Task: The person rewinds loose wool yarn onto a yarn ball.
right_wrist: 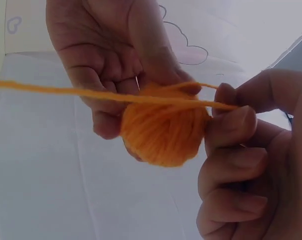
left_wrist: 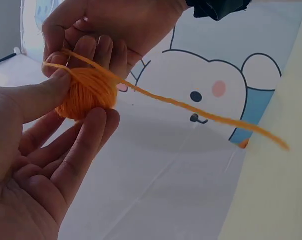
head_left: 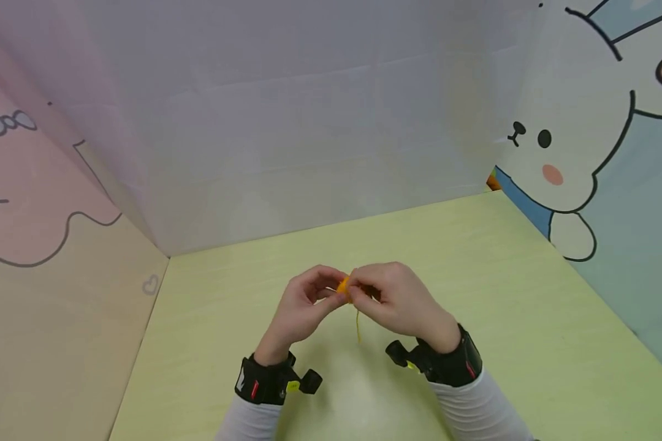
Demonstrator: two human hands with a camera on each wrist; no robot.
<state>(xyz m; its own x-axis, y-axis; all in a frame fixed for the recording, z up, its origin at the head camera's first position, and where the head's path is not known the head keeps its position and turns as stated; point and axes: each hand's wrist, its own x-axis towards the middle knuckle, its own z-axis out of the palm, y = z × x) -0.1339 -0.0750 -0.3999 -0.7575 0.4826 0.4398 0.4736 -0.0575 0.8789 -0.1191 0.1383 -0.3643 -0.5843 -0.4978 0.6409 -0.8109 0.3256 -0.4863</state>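
Note:
A small ball of orange yarn [right_wrist: 165, 132] is held up over the table between both hands. My left hand [head_left: 302, 306] grips it, thumb on one side and fingers on the other. Close against the ball, my right hand [head_left: 397, 297] pinches the yarn strand [right_wrist: 81, 92] between thumb and forefinger, its other fingers curled. From that pinch a loose tail of yarn [head_left: 358, 327] hangs down toward the table in the head view. A short stretch of strand also runs from the ball under the left thumb to the right fingertips, as the right wrist view shows.
A pale yellow-green table [head_left: 226, 269] spreads beneath the hands. White sheeting [head_left: 309, 122] closes off the back, with cartoon-printed panels at the left [head_left: 44, 184] and right [head_left: 612, 214]. Black camera straps [head_left: 262, 380] circle both wrists.

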